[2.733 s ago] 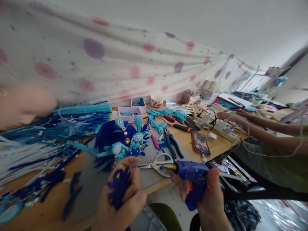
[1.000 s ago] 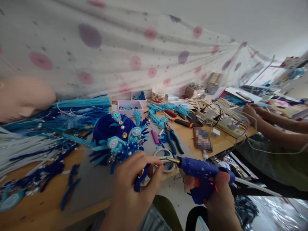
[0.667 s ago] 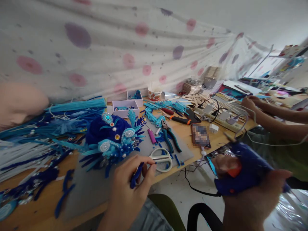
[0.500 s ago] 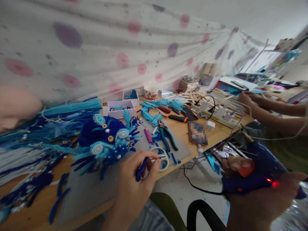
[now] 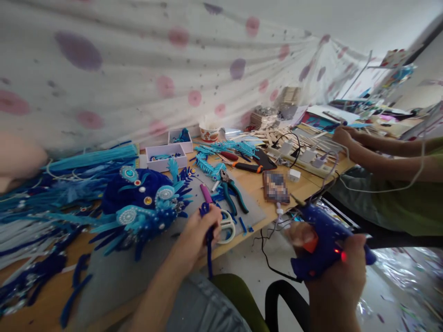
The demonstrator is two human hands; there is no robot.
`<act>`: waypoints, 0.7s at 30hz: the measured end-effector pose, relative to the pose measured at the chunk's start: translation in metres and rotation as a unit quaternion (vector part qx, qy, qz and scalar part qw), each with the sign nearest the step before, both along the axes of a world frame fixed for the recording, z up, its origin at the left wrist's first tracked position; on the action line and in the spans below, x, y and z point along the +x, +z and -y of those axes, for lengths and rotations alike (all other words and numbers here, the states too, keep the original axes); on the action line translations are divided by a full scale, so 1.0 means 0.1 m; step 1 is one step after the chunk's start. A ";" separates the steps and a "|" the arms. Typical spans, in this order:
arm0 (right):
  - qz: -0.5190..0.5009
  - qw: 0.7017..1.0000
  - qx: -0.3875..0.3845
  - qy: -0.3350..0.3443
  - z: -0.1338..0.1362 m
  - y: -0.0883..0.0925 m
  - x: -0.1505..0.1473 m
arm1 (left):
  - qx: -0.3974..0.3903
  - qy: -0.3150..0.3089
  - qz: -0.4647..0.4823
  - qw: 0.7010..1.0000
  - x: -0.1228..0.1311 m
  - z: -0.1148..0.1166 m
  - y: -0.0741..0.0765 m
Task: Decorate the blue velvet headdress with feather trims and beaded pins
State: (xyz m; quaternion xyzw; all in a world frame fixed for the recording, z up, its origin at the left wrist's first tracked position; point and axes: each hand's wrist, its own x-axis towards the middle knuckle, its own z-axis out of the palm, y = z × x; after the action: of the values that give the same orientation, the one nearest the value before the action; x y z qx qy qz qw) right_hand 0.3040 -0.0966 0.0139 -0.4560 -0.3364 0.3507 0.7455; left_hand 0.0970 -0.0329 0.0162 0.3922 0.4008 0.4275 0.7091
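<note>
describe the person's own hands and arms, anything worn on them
The left hand and right hand are both gloveless. The left forearm shows no sleeve, watch or bracelet; the short stretch of right forearm in view is bare too. Whether rings are worn is hard to tell.

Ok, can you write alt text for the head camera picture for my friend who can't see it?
A right hand grips a blue glue gun, and a left hand holds a dark blue piece near the edge of a cluttered table. On it are a beaded blue ornament, teal-handled pliers and a phone; another person's arms show at the right.
</note>
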 end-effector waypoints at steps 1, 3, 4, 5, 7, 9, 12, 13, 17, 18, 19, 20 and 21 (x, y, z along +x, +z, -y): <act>0.007 1.000 -0.005 0.021 0.00 0.00 -0.06 | -0.055 0.007 0.095 0.994 -0.07 0.06 0.01; 0.021 0.997 -0.017 0.071 0.02 -0.01 -0.17 | -0.109 0.027 0.219 0.969 -0.21 0.19 0.04; 0.023 0.995 -0.021 0.100 0.03 -0.03 -0.23 | -0.107 0.044 0.249 0.962 -0.27 0.27 0.05; 0.024 0.991 -0.024 0.133 0.04 -0.04 -0.28 | -0.094 0.063 0.264 0.958 -0.32 0.34 0.06; 0.031 0.981 -0.017 0.193 0.04 -0.08 -0.41 | -0.064 0.118 0.269 0.954 -0.39 0.48 0.06; 0.034 0.976 0.011 0.214 0.03 -0.11 -0.56 | -0.050 0.201 0.251 0.946 -0.44 0.58 0.07; 0.030 0.978 0.042 0.201 -0.01 -0.11 -0.78 | -0.027 0.331 0.194 0.923 -0.50 0.68 0.09; 0.029 0.980 0.042 0.191 -0.03 -0.10 -0.83 | -0.018 0.367 0.175 0.913 -0.53 0.70 0.09; 0.039 0.993 -0.007 0.108 -0.19 -0.06 -0.73 | 0.002 0.465 0.158 0.871 -0.68 0.76 0.06; 0.053 0.996 -0.035 0.064 -0.26 -0.07 -0.64 | 0.002 0.478 0.161 0.864 -0.72 0.77 0.04; 0.078 0.995 -0.070 0.002 -0.35 -0.08 -0.53 | -0.001 0.485 0.163 0.859 -0.75 0.78 0.02; 0.118 0.985 -0.115 -0.050 -0.44 -0.10 -0.41 | -0.008 0.486 0.161 0.859 -0.78 0.79 -0.01; 0.164 0.968 -0.163 -0.093 -0.54 -0.13 -0.29 | -0.017 0.482 0.155 0.862 -0.80 0.80 -0.03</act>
State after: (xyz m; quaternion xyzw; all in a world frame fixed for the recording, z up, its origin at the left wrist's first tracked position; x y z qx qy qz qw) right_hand 0.2752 -0.0428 0.0009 -0.6520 -0.3487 0.2506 0.6249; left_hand 0.0168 -0.1128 0.0129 0.0663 0.4317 0.7646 0.4740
